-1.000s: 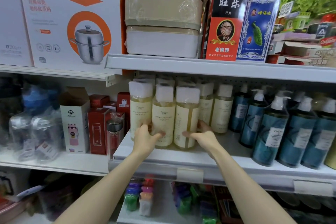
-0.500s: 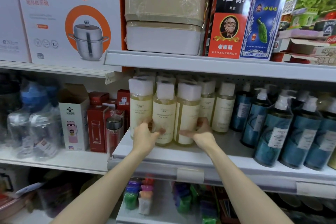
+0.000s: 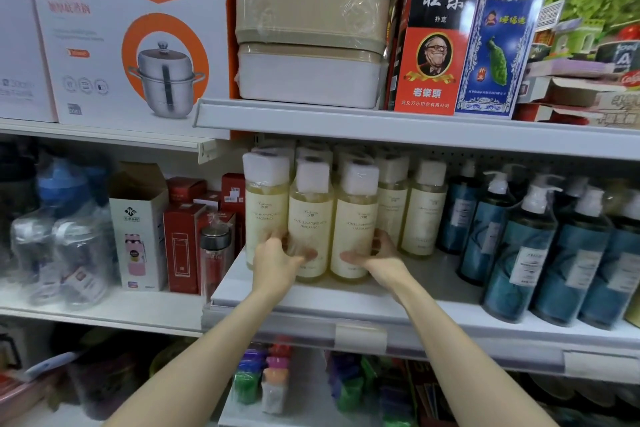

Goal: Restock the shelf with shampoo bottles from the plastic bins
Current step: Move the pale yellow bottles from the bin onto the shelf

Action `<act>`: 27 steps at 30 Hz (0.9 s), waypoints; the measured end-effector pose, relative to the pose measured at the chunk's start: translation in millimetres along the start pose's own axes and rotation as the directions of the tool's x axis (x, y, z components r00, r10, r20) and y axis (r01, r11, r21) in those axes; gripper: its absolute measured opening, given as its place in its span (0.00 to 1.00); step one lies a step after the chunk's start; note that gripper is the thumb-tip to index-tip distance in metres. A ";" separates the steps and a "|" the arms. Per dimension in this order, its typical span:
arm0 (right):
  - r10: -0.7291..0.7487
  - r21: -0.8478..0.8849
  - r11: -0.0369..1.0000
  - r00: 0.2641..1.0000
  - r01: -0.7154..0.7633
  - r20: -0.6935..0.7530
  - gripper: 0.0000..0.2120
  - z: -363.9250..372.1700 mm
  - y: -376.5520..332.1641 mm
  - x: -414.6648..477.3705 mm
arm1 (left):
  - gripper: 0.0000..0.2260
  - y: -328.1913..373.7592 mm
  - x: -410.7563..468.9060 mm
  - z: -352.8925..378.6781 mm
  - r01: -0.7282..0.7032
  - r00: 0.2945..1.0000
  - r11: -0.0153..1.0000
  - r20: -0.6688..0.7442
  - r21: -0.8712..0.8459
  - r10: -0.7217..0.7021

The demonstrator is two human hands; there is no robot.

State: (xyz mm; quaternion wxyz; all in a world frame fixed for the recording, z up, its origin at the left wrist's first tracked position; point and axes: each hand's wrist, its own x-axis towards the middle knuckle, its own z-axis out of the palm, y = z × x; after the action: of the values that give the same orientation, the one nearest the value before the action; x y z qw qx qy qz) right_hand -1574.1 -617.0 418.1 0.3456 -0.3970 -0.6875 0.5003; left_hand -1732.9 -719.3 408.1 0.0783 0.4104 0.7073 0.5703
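Pale-yellow plastic shampoo bottles [image 3: 310, 218] stay clasped, one in each curled grip, left grip [image 3: 277, 262] and right grip [image 3: 379, 262], unmoved near the grey metal shelf's [image 3: 346, 300] front edge; placement is judged nearly finished.

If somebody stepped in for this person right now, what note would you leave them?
The left hand grips the middle front bottle; the right hand grips the right front bottle.
Both stand upright on the shelf among more pale bottles, with blue pump bottles to their right.
Done: these two are placed.
Left: let go and fetch more. The bins are out of view, so how many remain is unknown.
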 end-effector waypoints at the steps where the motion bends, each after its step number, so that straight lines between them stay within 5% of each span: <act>1: 0.002 -0.002 1.000 1.000 -0.002 0.023 0.37 -1.7 0.0 -0.9 | 0.26 0.2 0.3 -0.2 0.004 1.000 1.000 -0.007 0.015 -0.004; 27: -0.033 -0.014 0.999 0.996 0.032 -0.084 0.34 2.2 -5.7 -13.3 | 0.27 4.1 -9.6 -8.4 0.047 0.998 0.999 0.052 0.006 -0.047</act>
State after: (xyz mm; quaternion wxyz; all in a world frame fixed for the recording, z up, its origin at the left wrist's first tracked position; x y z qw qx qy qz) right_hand -1571.3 -630.8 422.0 0.3796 -0.4087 -0.6819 0.4731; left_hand -1729.5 -731.9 411.0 0.1091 0.4085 0.7158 0.5558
